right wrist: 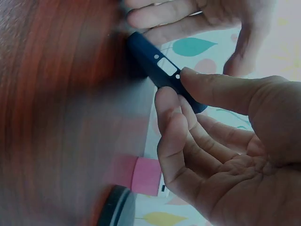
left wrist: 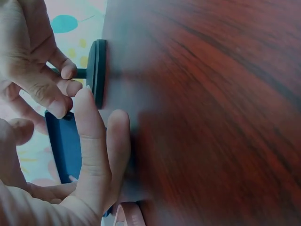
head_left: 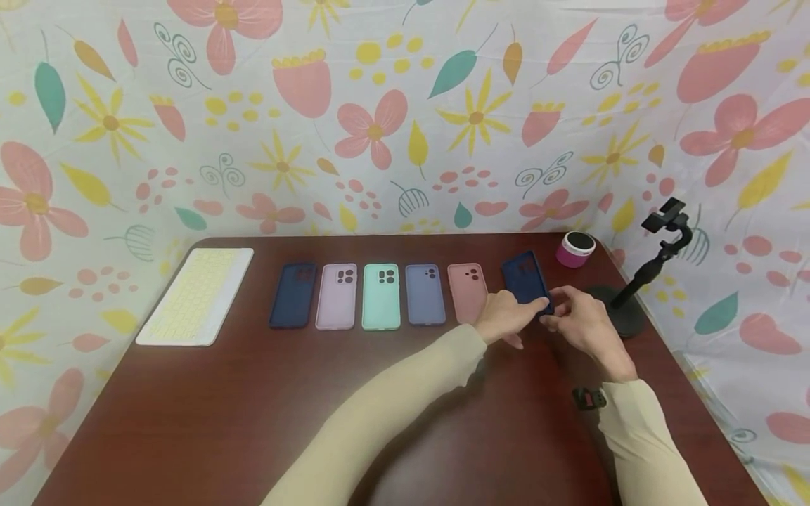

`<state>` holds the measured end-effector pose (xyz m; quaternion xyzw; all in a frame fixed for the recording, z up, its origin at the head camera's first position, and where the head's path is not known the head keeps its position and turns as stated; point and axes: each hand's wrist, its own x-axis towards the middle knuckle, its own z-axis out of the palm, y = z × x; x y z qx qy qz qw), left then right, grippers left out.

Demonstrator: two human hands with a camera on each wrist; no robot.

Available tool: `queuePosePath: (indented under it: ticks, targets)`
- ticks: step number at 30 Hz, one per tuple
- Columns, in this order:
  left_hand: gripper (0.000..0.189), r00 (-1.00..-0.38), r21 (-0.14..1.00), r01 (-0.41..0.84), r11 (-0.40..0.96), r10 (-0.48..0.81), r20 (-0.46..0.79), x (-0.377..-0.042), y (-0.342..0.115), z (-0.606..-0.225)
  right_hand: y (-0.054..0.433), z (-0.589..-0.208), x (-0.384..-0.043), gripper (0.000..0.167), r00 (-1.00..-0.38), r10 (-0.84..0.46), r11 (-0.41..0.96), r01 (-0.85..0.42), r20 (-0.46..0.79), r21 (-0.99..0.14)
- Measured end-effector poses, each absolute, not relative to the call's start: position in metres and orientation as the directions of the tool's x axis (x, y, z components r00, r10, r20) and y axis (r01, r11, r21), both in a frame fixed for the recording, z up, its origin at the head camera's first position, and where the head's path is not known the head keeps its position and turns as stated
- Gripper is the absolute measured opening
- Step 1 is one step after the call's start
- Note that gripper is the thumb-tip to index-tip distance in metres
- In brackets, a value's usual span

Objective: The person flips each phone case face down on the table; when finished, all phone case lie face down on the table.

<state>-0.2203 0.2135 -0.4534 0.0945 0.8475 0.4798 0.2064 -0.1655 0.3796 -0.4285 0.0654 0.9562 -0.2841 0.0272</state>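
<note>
While the right hand (head_left: 582,325) pinches the near end of the dark-blue phone case (head_left: 524,279), right of the pink phone case (head_left: 467,287), the left hand (head_left: 508,315) reaches alongside, fingers straight — probably light, pliable silicone, best taken by its sides.

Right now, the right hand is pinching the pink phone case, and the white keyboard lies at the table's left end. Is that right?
Not quite: the right hand is pinching a dark blue phone case, as the head and right wrist views show. The white keyboard does lie at the table's left end.
</note>
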Motion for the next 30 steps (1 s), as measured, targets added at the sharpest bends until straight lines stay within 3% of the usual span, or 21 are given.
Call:
queuePosePath:
  ticks: [9, 17, 23, 30]
  targets:
    - [0.062, -0.871, 0.900, -0.138, 0.414, 0.383, -0.309, -0.227, 0.212, -0.456, 0.370, -0.427, -0.167, 0.053, -0.998, 0.053, 0.846, 0.068, -0.043, -0.529]
    - [0.038, -0.907, 0.936, -0.128, 0.327, 0.343, -0.244, -0.229, 0.207, -0.442, 0.370, -0.435, -0.175, 0.051, -0.997, -0.058, 0.852, -0.021, -0.053, -0.523]
    - [0.016, -0.933, 0.955, -0.105, 0.277, 0.306, -0.191, -0.227, 0.204, -0.431, 0.373, -0.443, -0.180, 0.046, -0.985, -0.114, 0.832, -0.025, -0.128, -0.555]
    - [0.019, -0.946, 0.960, -0.120, 0.251, 0.266, -0.188, -0.226, 0.197, -0.425, 0.374, -0.447, -0.184, 0.051, -0.977, -0.117, 0.809, 0.010, -0.177, -0.588]
